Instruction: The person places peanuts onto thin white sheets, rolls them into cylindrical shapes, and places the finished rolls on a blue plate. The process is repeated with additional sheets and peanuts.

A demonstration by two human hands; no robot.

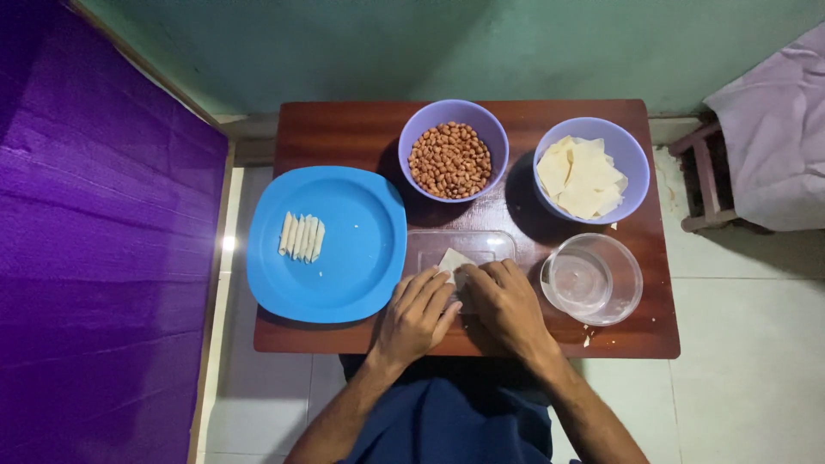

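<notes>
My left hand [418,314] and my right hand [507,305] rest side by side on a clear flat tray [481,243] at the table's front. Both press their fingers on a small pale wrapper sheet [450,259], whose upper corner shows above my fingers. A blue plate [357,258] to the left carries several thin rolled wrappers [301,236] lying in a row. A purple bowl of peanuts [450,161] stands at the back middle. Another purple bowl [634,163] at the back right holds a stack of pale wrapper sheets [581,176].
A clear glass bowl [593,279] with a little water stands at the front right of the small brown wooden table [344,129]. A purple surface fills the left. A wooden chair with pale cloth [773,137] stands to the right on the tiled floor.
</notes>
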